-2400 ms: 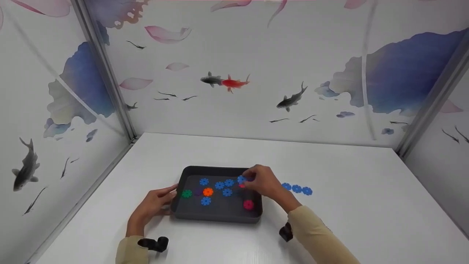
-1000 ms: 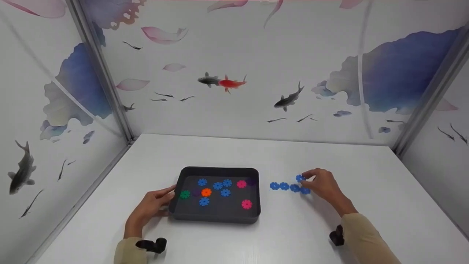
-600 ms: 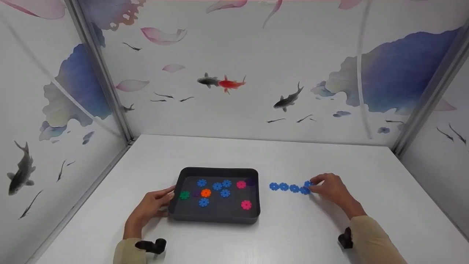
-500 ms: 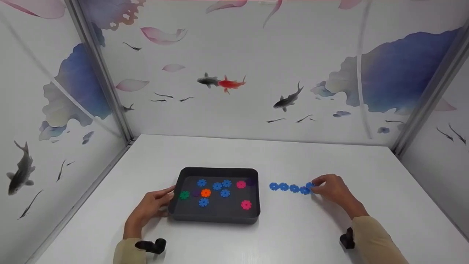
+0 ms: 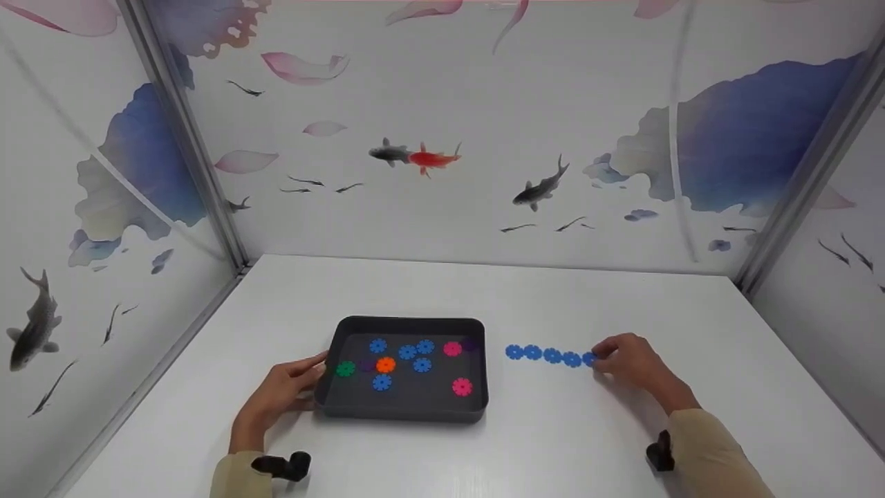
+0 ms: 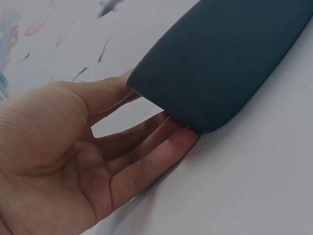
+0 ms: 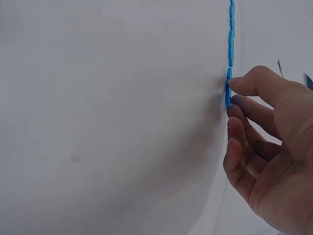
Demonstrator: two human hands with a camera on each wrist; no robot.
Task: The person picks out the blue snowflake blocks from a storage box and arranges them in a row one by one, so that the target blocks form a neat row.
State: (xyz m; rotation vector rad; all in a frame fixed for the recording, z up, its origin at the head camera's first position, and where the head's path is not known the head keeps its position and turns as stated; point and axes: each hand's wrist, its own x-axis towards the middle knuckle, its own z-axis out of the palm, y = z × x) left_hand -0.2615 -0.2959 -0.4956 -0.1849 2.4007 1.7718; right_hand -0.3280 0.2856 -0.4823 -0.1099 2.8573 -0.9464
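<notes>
At the right end of a row of blue snowflake discs (image 5: pixel 552 355) on the table, my right hand (image 5: pixel 632 363) has its thumb and fingertips on the last blue disc (image 7: pixel 228 88). That disc lies flat in line with the others, partly hidden by the fingers in the head view. My left hand (image 5: pixel 280 391) holds the left side of a dark grey tray (image 5: pixel 401 415). In the left wrist view its thumb is at the rim and the fingers (image 6: pixel 161 152) reach to the lower corner.
Inside the tray lie several blue discs (image 5: pixel 382 382), a green disc (image 5: pixel 345 369), an orange disc (image 5: pixel 385 364), two pink discs (image 5: pixel 462 386) and dark purple ones (image 5: pixel 368 365). The white table (image 5: pixel 553 443) meets printed panels (image 5: pixel 470 200) at the back and sides.
My right hand has carried a blue disc from the tray to the right and lowered it at the row's end, so the row is longer. My left hand stays on the tray.
</notes>
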